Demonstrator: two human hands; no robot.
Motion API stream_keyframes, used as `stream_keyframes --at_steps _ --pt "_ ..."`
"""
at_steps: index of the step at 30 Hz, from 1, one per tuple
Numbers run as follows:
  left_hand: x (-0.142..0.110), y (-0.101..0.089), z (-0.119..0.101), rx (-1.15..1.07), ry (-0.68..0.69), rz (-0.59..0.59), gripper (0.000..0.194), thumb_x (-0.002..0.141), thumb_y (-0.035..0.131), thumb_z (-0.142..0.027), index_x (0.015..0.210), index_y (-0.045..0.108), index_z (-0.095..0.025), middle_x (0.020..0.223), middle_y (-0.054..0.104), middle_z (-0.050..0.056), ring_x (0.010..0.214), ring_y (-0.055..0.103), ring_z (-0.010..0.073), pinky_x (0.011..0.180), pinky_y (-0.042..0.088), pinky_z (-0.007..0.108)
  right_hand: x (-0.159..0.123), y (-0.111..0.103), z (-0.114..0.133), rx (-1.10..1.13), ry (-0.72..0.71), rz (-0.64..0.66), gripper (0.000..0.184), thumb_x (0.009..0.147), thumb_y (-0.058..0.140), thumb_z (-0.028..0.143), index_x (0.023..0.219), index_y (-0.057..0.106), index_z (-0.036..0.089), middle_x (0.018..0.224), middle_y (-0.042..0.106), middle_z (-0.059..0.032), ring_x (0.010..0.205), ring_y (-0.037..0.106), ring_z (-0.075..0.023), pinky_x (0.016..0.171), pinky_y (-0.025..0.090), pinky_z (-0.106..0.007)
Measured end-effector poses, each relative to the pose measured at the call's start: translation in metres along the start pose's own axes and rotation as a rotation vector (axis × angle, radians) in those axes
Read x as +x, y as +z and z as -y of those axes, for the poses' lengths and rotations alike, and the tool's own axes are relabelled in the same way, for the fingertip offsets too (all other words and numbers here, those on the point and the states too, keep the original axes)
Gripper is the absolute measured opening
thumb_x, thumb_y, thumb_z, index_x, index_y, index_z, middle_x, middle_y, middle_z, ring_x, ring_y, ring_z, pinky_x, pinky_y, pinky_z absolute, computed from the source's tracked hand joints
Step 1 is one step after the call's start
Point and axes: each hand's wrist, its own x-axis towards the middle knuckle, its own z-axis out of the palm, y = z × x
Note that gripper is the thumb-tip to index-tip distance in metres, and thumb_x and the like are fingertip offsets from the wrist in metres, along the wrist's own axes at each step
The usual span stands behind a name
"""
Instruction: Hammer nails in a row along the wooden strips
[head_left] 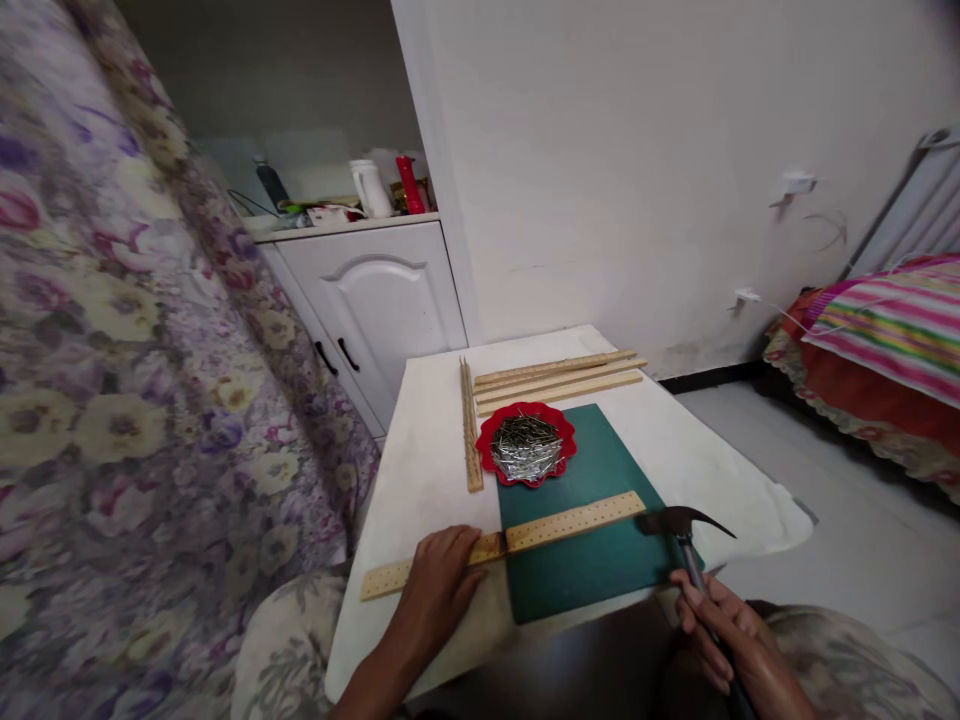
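A long wooden strip (570, 523) with rows of small dark dots lies across the green mat (577, 585) and sticks out past its left edge. My left hand (442, 575) is closed over the strip left of the mat, its fingers over the far edge. My right hand (724, 620) grips a claw hammer (681, 525) by its dark handle. The hammer's head hovers by the strip's right end, claw pointing right; whether it touches the mat I cannot tell. Behind the strip, a red scalloped dish (486, 455) holds a heap of metal nails (525, 445).
More wooden strips (555, 385) lie at the table's far side, with narrow spiky strips (470, 430) left of the dish. The white-covered table (420, 420) stands near a wall and a white cabinet (382, 290). A floral curtain (135, 400) hangs at left; a bed (885, 350) is at right.
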Motion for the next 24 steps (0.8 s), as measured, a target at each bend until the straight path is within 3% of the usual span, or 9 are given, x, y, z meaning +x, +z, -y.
stream_keyframes --at_steps 6,10,16,24 --pt "0.032 0.013 -0.041 -0.043 0.008 0.070 0.042 0.077 0.058 -0.018 0.118 0.050 -0.022 0.119 0.058 0.008 0.110 0.051 0.0235 0.097 0.038 0.043 0.001 -0.006 -0.010 0.006 0.022 -0.020 0.043 0.067 0.075 0.045 0.095 0.058 0.018 0.057 0.062 0.0036 0.023 0.031 0.0016 0.024 0.030 -0.012" --pt "0.043 0.019 -0.057 -0.057 -0.025 0.139 0.037 0.080 0.051 -0.014 0.116 0.053 -0.022 0.119 0.058 0.007 0.109 0.051 0.0223 0.097 0.038 0.041 0.002 -0.008 -0.014 0.008 0.049 -0.032 0.045 0.066 0.074 0.048 0.096 0.058 0.018 0.056 0.062 0.0035 0.022 0.032 0.0009 0.023 0.030 -0.012" --pt "0.043 0.021 -0.058 -0.049 -0.086 0.164 0.036 0.081 0.045 -0.009 0.113 0.056 -0.022 0.117 0.058 0.007 0.107 0.051 0.0212 0.094 0.039 0.038 0.002 -0.010 -0.017 0.026 0.026 -0.016 0.043 0.067 0.073 0.048 0.094 0.059 0.017 0.056 0.062 0.0027 0.022 0.030 0.0021 0.024 0.029 -0.011" --pt "0.041 0.021 -0.050 -0.100 -0.041 0.120 0.034 0.080 0.050 -0.016 0.113 0.057 -0.023 0.116 0.059 0.009 0.105 0.053 0.0232 0.092 0.043 0.041 -0.001 -0.016 -0.016 0.017 0.015 -0.060 0.045 0.066 0.073 0.050 0.094 0.060 0.017 0.056 0.061 0.0028 0.025 0.033 0.0010 0.026 0.028 -0.012"
